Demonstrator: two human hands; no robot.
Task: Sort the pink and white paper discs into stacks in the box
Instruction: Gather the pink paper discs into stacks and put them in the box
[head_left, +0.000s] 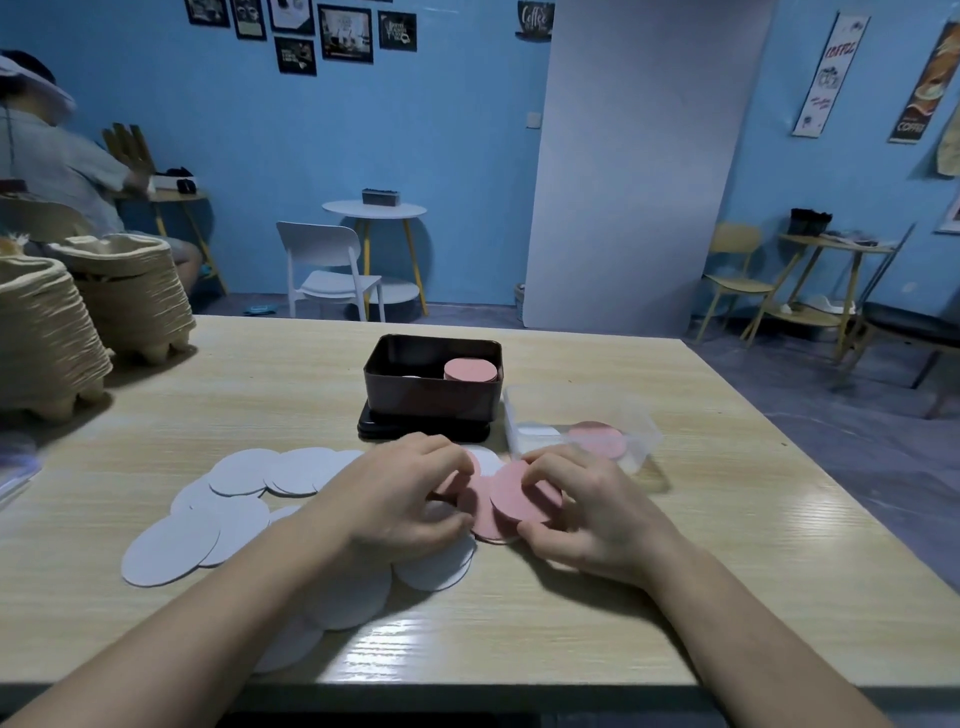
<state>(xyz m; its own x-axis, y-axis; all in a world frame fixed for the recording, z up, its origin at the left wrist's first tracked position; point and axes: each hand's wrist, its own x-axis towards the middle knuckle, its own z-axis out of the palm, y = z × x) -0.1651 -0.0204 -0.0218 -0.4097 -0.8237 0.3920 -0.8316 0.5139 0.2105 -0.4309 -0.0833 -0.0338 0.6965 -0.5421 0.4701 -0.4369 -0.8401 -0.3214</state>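
Both hands on pink discs mid-surface, squaring them into a pile: left hand & right hand grips pinch the edges. Pink stack in dark box; white discs fanned left, unsorted.

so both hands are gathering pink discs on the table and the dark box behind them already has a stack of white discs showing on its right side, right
Not quite. In the head view, the stack showing on the right side of the dark box is of pink discs, not white. The rest holds: the left hand and right hand are gathering pink discs on the table.
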